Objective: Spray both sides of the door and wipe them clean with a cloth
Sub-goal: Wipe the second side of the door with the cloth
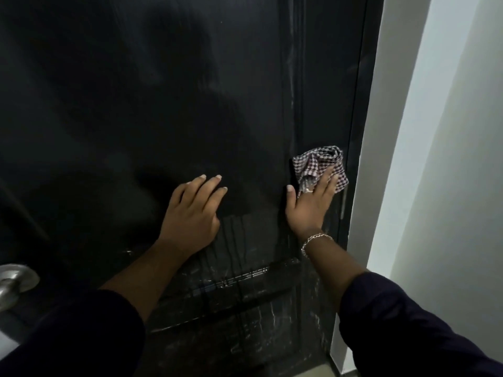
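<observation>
The door [163, 104] is cut by the top and left edges. The handle [15, 281] is only partly inside. The right hand [310, 205] hides part of the cloth [321, 161].

The door [163, 104] was dark and glossy, streaked with wet runs low down. The cloth [321, 165] was a woven check, crumpled. The knob [13, 281] was brushed metal; the wall [449, 159] looked matt.

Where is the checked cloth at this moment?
In the head view, the checked red-and-white cloth lies against the right side of the black door, near its edge by the white wall, pressed there under the right hand.
</observation>
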